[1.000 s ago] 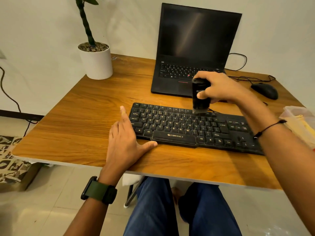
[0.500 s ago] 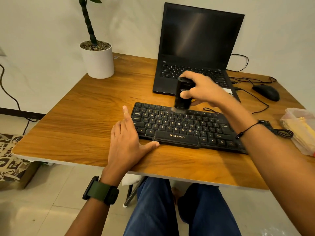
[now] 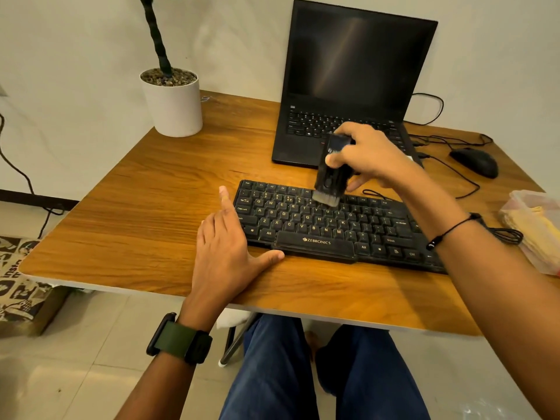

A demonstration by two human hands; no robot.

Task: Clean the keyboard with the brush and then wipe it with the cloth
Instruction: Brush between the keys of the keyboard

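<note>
A black keyboard (image 3: 327, 225) lies across the wooden desk (image 3: 145, 213). My right hand (image 3: 366, 156) grips a black brush (image 3: 330, 174) upright, and its grey bristles touch the upper key rows near the middle. My left hand (image 3: 227, 241) lies flat and open on the desk against the keyboard's left end, thumb along its front edge. At the desk's right edge a yellow cloth (image 3: 542, 225) sits in a clear plastic wrapper, partly cut off by the frame.
An open black laptop (image 3: 348, 83) stands right behind the keyboard. A white pot with a plant (image 3: 172, 104) is at the back left. A black mouse (image 3: 474, 162) and loose cables (image 3: 454, 177) lie at the back right. My knees are under the desk's front edge.
My right hand has swept the brush leftward along the upper key rows, from right of the middle to around it. My left hand has stayed put at the keyboard's left end.
</note>
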